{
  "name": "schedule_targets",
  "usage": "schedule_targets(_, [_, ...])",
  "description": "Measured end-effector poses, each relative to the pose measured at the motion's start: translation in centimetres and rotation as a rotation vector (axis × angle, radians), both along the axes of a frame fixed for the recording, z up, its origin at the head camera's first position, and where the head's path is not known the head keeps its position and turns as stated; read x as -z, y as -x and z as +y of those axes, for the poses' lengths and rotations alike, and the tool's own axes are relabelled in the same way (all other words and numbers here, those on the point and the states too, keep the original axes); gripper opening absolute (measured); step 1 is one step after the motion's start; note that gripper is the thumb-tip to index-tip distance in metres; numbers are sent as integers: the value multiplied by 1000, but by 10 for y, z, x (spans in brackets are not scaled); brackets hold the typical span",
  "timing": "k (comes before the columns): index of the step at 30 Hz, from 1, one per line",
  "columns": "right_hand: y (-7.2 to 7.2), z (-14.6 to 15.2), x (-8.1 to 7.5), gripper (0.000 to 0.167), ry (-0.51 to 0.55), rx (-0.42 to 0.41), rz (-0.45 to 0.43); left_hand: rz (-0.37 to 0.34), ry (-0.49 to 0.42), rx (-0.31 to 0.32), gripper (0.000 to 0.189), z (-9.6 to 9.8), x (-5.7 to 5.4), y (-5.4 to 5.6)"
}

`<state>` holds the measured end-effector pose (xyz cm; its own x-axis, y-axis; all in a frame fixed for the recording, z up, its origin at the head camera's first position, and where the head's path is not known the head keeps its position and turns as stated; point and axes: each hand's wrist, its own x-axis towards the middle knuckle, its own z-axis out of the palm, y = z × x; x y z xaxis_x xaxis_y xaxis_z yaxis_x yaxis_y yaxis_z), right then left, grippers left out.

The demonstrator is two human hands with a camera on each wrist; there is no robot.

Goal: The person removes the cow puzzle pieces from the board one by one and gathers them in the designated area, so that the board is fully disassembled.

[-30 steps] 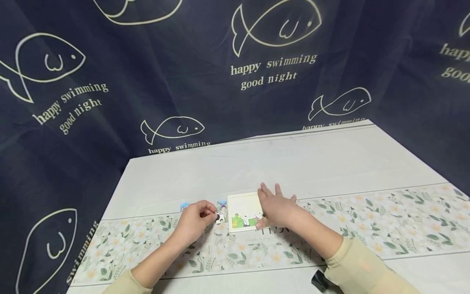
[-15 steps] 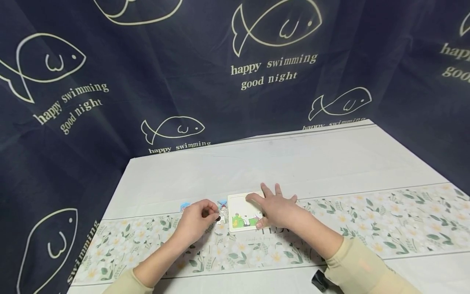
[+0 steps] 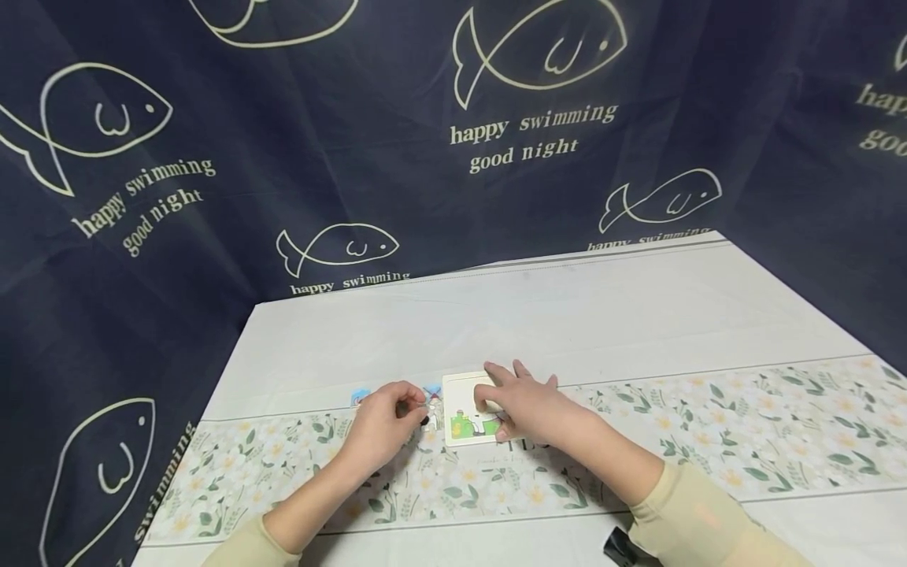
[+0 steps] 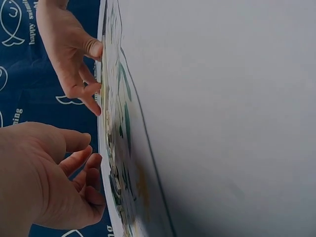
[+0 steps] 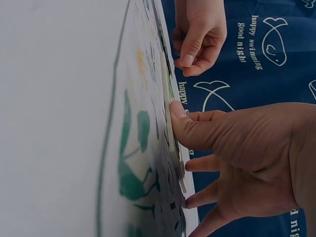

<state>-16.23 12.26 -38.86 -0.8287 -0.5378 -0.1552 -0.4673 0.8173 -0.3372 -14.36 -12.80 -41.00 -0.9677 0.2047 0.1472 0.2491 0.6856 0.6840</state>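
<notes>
A shallow puzzle tray (image 3: 460, 394) with a pale rim lies on the table. Along its near side sit fitted jigsaw pieces (image 3: 464, 428), printed in green with a white animal. My right hand (image 3: 533, 403) covers the tray's right part. Its bent index finger and its thumb touch down on the puzzle, while the other fingers spread past the tray's far edge. Left of the tray, my left hand (image 3: 386, 424) hovers with loosely curled fingers over loose jigsaw pieces (image 3: 433, 394). Nothing shows between its thumb and fingers in the left wrist view.
Another blue jigsaw piece (image 3: 360, 395) lies beyond the left hand. A floral band (image 3: 708, 441) runs across the white tablecloth (image 3: 496, 315). By the right sleeve is a small black object (image 3: 620, 545). A dark fish-print curtain (image 3: 425, 181) hangs behind the table.
My right index finger has left the tray's right edge and bent down onto the puzzle, and that hand has shifted slightly left. The left hand has stayed over the loose pieces.
</notes>
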Motion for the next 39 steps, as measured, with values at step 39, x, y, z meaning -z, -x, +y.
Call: schedule_targets(39, [3, -2, 1, 27, 41, -8, -19, -125, 119, 181, 24, 34, -2, 1])
